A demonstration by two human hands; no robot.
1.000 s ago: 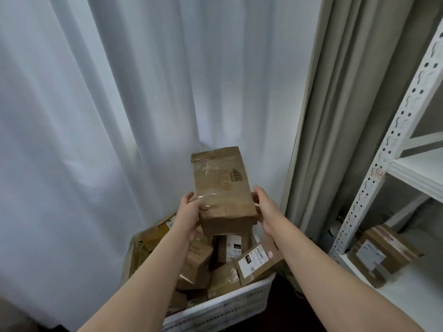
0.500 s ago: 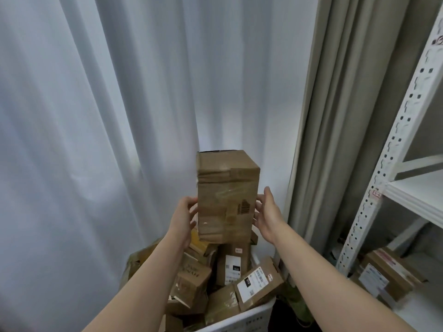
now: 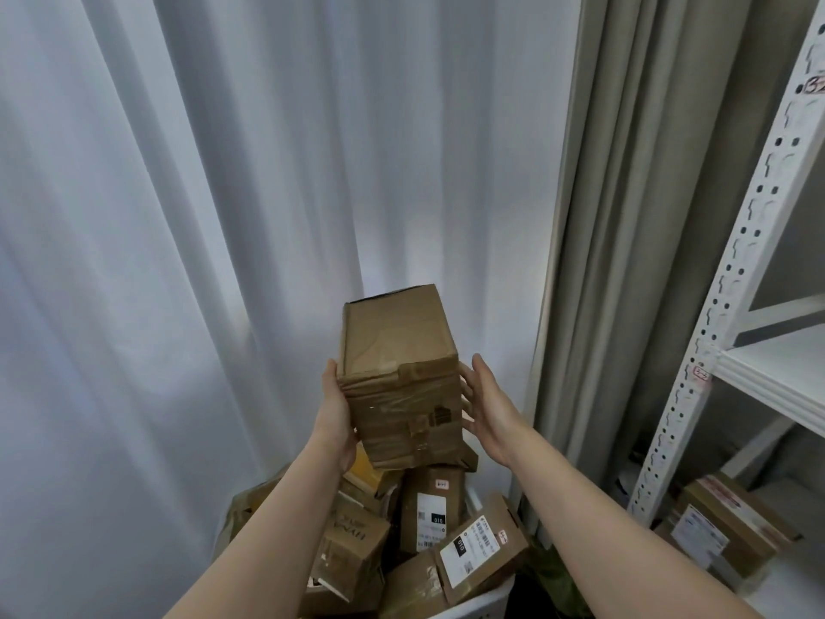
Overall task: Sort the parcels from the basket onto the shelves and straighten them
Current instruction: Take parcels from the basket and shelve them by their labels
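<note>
A tall brown cardboard parcel [image 3: 397,373], wrapped in clear tape, is held up above the basket with one end tilted toward me. My left hand [image 3: 335,413] grips its left side and carries it. My right hand [image 3: 486,404] is at its right side with the fingers straight; the fingertips are at the box's edge, and I cannot tell whether they touch it. Below, the white basket [image 3: 482,605] holds several more labelled cardboard parcels [image 3: 431,511] piled loosely.
A white metal shelving unit stands at the right, with a perforated upright [image 3: 732,270] and a shelf board [image 3: 777,373]. A taped parcel [image 3: 723,529] lies on its lower shelf. White sheer curtain [image 3: 268,216] and beige curtain [image 3: 625,216] hang behind the basket.
The parcel has risen from the basket and turned, so its end face now tips toward me. My right hand's fingers have straightened and loosened from its side.
</note>
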